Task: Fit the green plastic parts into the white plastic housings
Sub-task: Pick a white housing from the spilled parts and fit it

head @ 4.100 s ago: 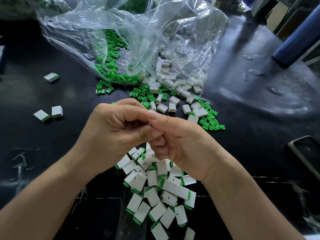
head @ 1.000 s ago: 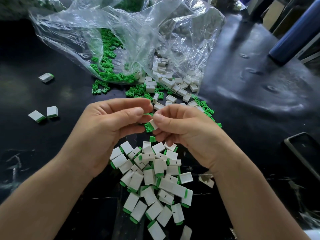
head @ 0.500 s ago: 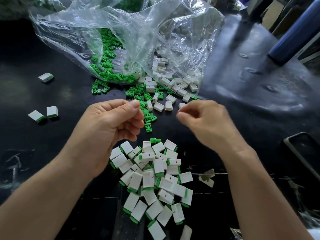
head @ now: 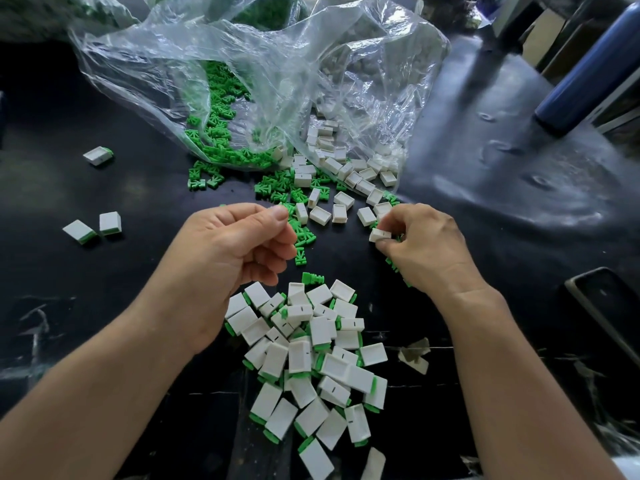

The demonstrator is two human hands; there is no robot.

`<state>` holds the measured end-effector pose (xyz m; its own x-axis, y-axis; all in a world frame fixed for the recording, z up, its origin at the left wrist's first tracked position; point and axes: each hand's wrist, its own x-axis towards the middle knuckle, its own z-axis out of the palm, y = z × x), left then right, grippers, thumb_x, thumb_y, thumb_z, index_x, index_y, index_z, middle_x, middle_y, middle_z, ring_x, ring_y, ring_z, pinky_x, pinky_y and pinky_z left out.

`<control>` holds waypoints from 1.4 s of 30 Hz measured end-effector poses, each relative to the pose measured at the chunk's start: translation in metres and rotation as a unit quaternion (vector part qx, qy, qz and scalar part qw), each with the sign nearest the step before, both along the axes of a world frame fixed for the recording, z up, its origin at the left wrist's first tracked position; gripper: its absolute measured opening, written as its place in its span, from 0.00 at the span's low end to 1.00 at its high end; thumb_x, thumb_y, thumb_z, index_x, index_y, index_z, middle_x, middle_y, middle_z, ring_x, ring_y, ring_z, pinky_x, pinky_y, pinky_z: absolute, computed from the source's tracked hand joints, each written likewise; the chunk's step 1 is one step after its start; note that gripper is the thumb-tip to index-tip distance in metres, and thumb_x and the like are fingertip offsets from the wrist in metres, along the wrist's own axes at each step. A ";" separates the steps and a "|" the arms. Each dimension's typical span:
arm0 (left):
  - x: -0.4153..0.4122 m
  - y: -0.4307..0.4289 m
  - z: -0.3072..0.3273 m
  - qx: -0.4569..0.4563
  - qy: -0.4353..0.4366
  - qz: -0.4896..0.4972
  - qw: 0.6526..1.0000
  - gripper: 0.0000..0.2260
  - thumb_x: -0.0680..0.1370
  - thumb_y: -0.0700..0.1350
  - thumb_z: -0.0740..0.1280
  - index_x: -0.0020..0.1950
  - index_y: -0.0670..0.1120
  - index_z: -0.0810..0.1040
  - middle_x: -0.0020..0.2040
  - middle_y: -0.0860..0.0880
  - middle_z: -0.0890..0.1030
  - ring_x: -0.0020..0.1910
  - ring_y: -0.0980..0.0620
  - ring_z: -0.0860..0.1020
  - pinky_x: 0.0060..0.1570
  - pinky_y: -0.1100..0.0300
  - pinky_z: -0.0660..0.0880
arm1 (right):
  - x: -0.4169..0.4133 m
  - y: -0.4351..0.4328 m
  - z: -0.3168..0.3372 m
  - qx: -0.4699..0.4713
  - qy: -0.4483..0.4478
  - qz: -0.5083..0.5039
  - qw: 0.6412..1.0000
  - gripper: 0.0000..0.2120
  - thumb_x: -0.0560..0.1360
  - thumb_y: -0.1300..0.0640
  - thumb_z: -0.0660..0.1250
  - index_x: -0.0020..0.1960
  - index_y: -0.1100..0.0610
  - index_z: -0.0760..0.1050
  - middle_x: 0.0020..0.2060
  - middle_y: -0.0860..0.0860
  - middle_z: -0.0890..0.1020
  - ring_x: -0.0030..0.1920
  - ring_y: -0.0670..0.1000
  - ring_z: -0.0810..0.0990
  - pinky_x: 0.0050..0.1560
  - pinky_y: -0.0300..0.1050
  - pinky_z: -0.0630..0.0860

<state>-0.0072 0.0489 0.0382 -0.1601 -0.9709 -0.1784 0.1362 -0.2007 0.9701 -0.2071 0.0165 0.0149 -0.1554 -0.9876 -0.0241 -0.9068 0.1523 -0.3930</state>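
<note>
My right hand [head: 426, 247] pinches one white housing [head: 380, 234] between thumb and fingertips, just above the black table. Loose white housings [head: 332, 213] and loose green parts [head: 277, 188] lie scattered right behind both hands. My left hand [head: 235, 247] hovers over the green parts with its fingers curled and its thumb tip against the forefinger; I see nothing in it. A heap of assembled pieces [head: 311, 344], white with green ends, lies between my forearms.
A crumpled clear plastic bag [head: 277, 64] at the back spills green parts and white housings. Three assembled pieces [head: 98, 155] lie apart on the left. A blue cylinder [head: 588, 67] stands at the back right, and a dark flat object [head: 606, 306] lies on the right.
The hands held a piece together, then parted. My right hand has reached right and picked up a white housing. My left hand has edged toward the green parts.
</note>
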 end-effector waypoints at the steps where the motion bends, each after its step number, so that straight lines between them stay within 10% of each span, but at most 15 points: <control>1: 0.000 0.000 0.000 0.002 -0.003 -0.001 1.000 0.10 0.64 0.49 0.65 0.28 0.46 0.81 0.28 0.48 0.79 0.25 0.56 0.74 0.26 0.67 0.72 | 0.001 0.001 0.001 -0.004 -0.006 0.003 1.000 0.05 0.73 0.54 0.69 0.49 0.50 0.78 0.48 0.50 0.80 0.49 0.52 0.76 0.47 0.40 0.67; 11: -0.005 0.000 -0.009 -0.017 -0.074 0.030 0.997 0.09 0.66 0.40 0.71 0.44 0.51 0.81 0.43 0.48 0.84 0.36 0.55 0.81 0.34 0.67 0.78 | 0.034 0.021 0.018 -0.061 -0.295 0.137 0.944 0.12 0.70 0.62 0.72 0.39 0.48 0.72 0.34 0.44 0.76 0.33 0.39 0.73 0.36 0.30 0.71; 18: -0.005 0.001 -0.008 -0.029 -0.071 0.036 0.996 0.08 0.62 0.42 0.70 0.40 0.45 0.82 0.32 0.46 0.83 0.30 0.54 0.80 0.31 0.66 0.78 | 0.047 0.023 0.013 -0.066 -0.346 0.186 0.917 0.08 0.72 0.63 0.69 0.40 0.50 0.76 0.33 0.43 0.78 0.33 0.38 0.74 0.36 0.30 0.71; 27: -0.002 -0.002 -0.006 -0.024 -0.037 0.073 0.996 0.08 0.64 0.42 0.69 0.42 0.45 0.81 0.34 0.47 0.83 0.31 0.54 0.81 0.32 0.64 0.79 | 0.056 0.018 -0.001 0.005 -0.068 0.232 0.970 0.13 0.77 0.56 0.63 0.61 0.46 0.76 0.50 0.48 0.74 0.56 0.50 0.72 0.58 0.45 0.69; 42: -0.005 0.000 -0.007 -0.006 0.008 0.040 0.999 0.11 0.61 0.36 0.67 0.42 0.41 0.79 0.34 0.45 0.83 0.34 0.52 0.83 0.33 0.66 0.77 | 0.051 0.016 -0.002 0.043 -0.025 0.207 0.977 0.10 0.78 0.58 0.61 0.58 0.53 0.73 0.53 0.53 0.73 0.56 0.53 0.70 0.48 0.41 0.61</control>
